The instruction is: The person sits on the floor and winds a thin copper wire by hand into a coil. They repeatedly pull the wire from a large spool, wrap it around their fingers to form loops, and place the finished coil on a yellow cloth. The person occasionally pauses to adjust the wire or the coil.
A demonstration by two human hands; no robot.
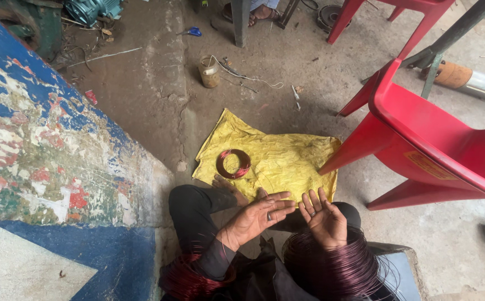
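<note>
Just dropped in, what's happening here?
A person sits on the floor with a large coil of dark purple wire on the lap. The left hand and right hand are open above it, fingers spread. A small red wire ring lies on a yellow sheet ahead.

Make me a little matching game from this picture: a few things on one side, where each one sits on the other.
Things:
1. small wire ring
2. yellow sheet
3. red chair
4. scissors

Places:
A. far off on the floor, near the top
B. spread on the floor ahead of the knees
C. to the right of the sheet
D. lying on the sheet

Pairs: 1-D, 2-B, 3-C, 4-A
</note>
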